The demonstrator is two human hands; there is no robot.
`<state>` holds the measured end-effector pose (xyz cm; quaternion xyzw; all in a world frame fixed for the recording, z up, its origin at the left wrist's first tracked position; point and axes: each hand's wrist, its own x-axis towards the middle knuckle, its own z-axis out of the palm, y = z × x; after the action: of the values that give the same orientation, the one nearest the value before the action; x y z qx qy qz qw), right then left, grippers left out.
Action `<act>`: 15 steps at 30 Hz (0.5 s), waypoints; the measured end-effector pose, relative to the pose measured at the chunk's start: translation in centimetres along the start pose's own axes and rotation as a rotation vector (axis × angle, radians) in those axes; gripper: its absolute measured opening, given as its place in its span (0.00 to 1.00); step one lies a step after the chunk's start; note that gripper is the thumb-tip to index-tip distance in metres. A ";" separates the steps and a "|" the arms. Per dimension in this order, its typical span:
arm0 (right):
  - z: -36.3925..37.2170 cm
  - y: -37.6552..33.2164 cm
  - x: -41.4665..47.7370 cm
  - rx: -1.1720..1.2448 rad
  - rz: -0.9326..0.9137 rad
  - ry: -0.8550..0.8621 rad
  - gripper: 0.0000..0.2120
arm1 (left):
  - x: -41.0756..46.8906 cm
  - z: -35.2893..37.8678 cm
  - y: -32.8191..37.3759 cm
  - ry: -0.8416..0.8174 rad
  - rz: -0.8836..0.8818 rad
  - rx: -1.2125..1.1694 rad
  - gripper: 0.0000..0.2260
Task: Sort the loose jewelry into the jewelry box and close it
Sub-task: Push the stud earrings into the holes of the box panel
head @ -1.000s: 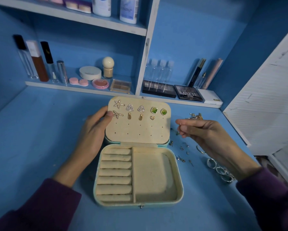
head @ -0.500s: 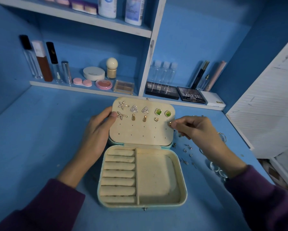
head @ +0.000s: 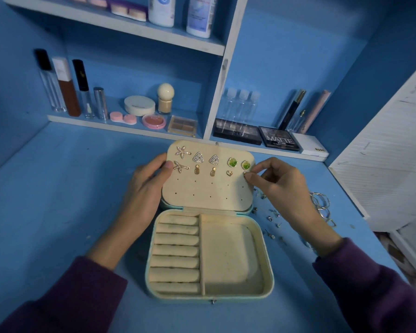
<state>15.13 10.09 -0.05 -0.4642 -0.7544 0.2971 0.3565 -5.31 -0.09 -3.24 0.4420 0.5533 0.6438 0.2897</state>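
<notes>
While left grip [head: 151, 181] is clamping the box lid [head: 209, 191] at 9 o'clock | right grip [head: 281, 188] is pinching a stud [head: 245, 173] at its 3 o'clock | likely needing a square, gentle push home

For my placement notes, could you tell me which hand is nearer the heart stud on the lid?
Right. The right hand pinches a small stud just right of the heart stud; the left hand grips the left edge of the lid, farther off.
</notes>
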 end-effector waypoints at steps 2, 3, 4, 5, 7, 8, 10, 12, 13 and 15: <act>0.2 0.1 0.0 -0.021 -0.034 0.022 0.03 | 0.0 0.0 -0.1 0.007 -0.007 0.003 0.14; 0.3 0.1 -0.1 -0.022 -0.049 0.029 0.03 | 0.0 0.0 -0.1 0.013 -0.010 0.006 0.14; 0.3 0.1 -0.2 -0.019 -0.062 0.035 0.04 | 0.0 0.0 -0.1 0.015 -0.012 0.003 0.14; 0.3 0.2 -0.2 -0.017 -0.074 0.041 0.04 | 0.0 0.0 -0.1 0.012 -0.012 -0.002 0.14; 0.3 0.2 -0.3 -0.025 -0.089 0.047 0.06 | 0.0 0.0 0.0 0.004 -0.010 0.003 0.14; 0.2 0.3 -0.4 -0.039 -0.099 0.051 0.07 | 0.0 0.0 0.0 0.003 -0.007 0.007 0.14; 0.2 0.4 -0.5 -0.071 -0.116 0.052 0.10 | 0.0 0.0 0.0 0.003 -0.007 0.003 0.13; 0.2 0.4 -0.7 -0.094 -0.128 0.041 0.12 | 0.1 0.0 0.0 0.006 -0.010 0.005 0.13; 0.1 0.4 -0.8 -0.102 -0.135 0.035 0.12 | 0.0 0.0 0.0 0.005 -0.010 0.002 0.13; 0.0 0.4 -0.9 -0.108 -0.145 0.029 0.11 | 0.0 0.0 0.1 0.000 -0.006 -0.001 0.13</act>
<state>15.66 9.43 -0.61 -0.4309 -0.7959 0.2227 0.3624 -5.25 -0.11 -3.18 0.4403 0.5544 0.6431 0.2920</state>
